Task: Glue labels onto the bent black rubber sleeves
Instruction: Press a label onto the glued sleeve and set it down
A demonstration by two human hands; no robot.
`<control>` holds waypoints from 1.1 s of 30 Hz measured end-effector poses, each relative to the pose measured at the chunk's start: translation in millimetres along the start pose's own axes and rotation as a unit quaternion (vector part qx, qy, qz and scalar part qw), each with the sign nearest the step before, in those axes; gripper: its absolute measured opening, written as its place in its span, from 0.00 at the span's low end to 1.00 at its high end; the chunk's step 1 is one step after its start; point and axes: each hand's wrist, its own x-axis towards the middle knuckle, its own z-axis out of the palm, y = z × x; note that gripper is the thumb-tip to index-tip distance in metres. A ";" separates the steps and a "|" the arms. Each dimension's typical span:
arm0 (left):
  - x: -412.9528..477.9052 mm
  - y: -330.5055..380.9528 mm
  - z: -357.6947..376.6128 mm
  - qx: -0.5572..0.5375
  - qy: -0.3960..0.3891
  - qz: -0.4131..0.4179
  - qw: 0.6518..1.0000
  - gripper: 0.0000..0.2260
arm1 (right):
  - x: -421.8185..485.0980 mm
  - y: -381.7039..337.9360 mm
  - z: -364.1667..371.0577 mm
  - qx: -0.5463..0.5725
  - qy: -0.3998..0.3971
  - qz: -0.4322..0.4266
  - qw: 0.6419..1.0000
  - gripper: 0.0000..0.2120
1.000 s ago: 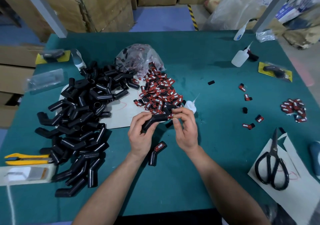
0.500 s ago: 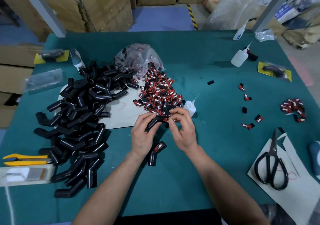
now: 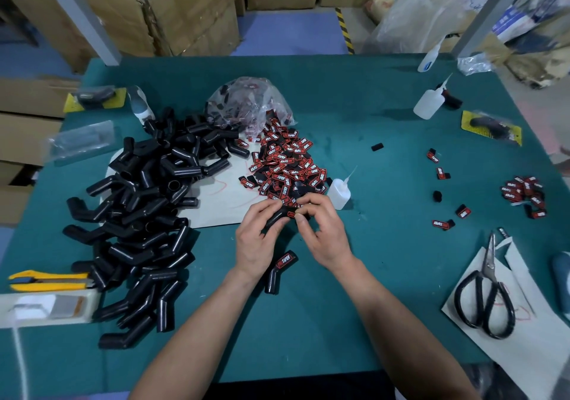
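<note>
- Head-cam view down onto a green table (image 3: 385,276), w/ two bare forearms reaching in from the bottom edge.
- L hand (image 3: 256,239): fingers curled round a bent black sleeve (image 3: 275,219), holding it just above the table at centre of view.
- R hand (image 3: 328,233): thumb & forefinger pinch a red-and-black label (image 3: 291,213) against the sleeve's upper end; the other fingers are curled.
- A labelled sleeve (image 3: 279,271), marked "TAPER", lies on the table just below the L hand, btw the two wrists.
- Loose label pile (image 3: 287,165), red & black, sits just beyond the hands, spilling from a clear plastic bag (image 3: 246,103).
- Small glue bottle (image 3: 338,193), white w/ a thin nozzle, sits just R of the label pile, near the R hand's fingertips.
- Big sleeve pile (image 3: 145,214) fills the L side, partly on a pale paper sheet (image 3: 222,197).
- Yellow utility knife (image 3: 46,281) at the L edge.
- Black-handled scissors (image 3: 485,301) lie on paper at the R; a smaller label cluster (image 3: 524,191) sits beyond them.
- A second glue bottle (image 3: 428,105) is far R, toward the back.
</note>
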 end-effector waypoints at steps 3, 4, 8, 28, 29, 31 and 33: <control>-0.4 0.3 -0.4 0.000 0.001 -0.003 1.000 0.15 | -0.4 0.7 0.7 0.001 0.002 0.000 1.000 0.06; -0.8 0.4 -0.4 0.000 0.000 -0.004 1.000 0.15 | -0.5 1.1 1.1 0.002 0.003 -0.001 1.000 0.06; -0.9 1.6 0.0 -0.006 0.002 -0.009 1.000 0.15 | -0.8 1.2 1.7 -0.004 0.001 0.001 1.000 0.07; -0.6 4.7 1.9 -0.025 0.002 -0.012 1.000 0.14 | 1.0 -1.6 0.3 -0.023 0.007 0.000 1.000 0.08; -0.7 5.2 1.8 -0.027 0.001 -0.016 1.000 0.14 | 0.8 -0.8 0.5 -0.025 0.007 -0.001 1.000 0.08; -0.6 5.3 1.7 -0.031 0.000 -0.020 0.999 0.14 | 0.3 1.6 1.0 -0.029 0.003 -0.003 1.000 0.04; -1.0 5.3 1.5 -0.035 0.001 -0.026 0.999 0.14 | -0.3 3.4 1.5 -0.028 0.000 -0.004 1.000 0.02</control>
